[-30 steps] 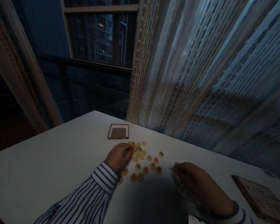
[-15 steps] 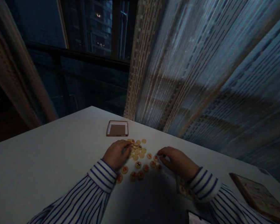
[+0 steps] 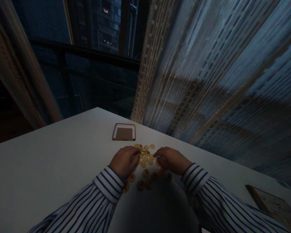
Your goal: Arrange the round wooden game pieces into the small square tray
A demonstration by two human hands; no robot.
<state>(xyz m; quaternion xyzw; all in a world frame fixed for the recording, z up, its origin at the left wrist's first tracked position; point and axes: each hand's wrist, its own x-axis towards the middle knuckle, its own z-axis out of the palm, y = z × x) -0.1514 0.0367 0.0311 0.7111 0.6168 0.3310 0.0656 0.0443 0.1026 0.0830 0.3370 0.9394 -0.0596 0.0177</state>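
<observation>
1. Head view: a loose pile of Chinese chess pieces lies between the two hands, mostly blank faces up; it sits right of the left hand and left of the right hand; the discs are round, so no long axis applies; neither hand is clearly nearer.
2. Left grip: thumb and fingers curl at the pile's left edge; whether they pinch a piece cannot be told.
3. Right grip: fingers bend inward at the pile's right edge, by a pale disc; contact or hold cannot be confirmed.
4. Nearer the wearer: a black-marked piece and a red-marked piece lie among other scattered discs, some in shadow.
5. Surface: white table; shallow brown-rimmed tray beyond the pile; flat brown-edged case at far right, purpose unclear.
6. Room: dim; sheer string curtain behind the table; dark railing and lit building outside.
</observation>
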